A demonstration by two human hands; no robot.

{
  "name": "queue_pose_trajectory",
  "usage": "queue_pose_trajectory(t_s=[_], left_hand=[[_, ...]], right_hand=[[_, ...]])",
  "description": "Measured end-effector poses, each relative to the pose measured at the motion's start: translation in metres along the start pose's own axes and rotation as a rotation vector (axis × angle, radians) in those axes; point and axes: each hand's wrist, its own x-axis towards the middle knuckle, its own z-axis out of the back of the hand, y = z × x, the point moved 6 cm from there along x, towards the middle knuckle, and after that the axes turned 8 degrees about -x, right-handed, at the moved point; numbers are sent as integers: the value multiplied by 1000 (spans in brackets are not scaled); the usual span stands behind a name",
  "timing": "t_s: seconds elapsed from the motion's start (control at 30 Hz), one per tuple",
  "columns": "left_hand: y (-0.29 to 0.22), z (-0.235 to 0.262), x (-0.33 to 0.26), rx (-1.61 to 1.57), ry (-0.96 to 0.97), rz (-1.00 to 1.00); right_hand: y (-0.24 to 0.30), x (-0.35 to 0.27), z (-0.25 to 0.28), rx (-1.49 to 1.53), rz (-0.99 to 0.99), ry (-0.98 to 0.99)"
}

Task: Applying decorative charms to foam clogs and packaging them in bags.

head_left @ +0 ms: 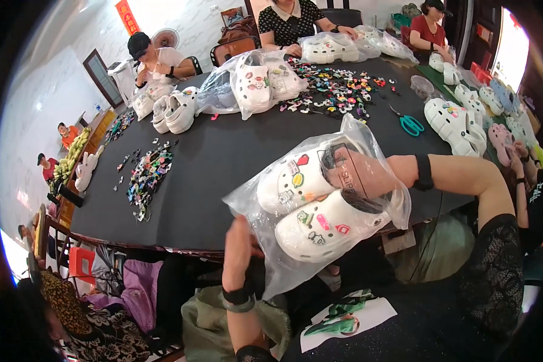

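A clear plastic bag hangs over the near edge of the black table, with two white clog shoes decorated with small coloured charms inside it. My left hand grips the bag's lower left corner from below. My right hand is pushed inside the bag's open mouth from the right, resting on the heel end of the upper shoe; a black band sits on that wrist.
Loose coloured charms lie in piles at left and at the far middle of the table. More bagged white clogs, unbagged clogs and green scissors lie around. Other people sit at the far side.
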Motion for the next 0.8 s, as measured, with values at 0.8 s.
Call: queue_pose_trajectory(t_s=[0.8], left_hand=[[15,63,-15,-95,-16,-309]], right_hand=[[-2,-5,46,181,19,54]])
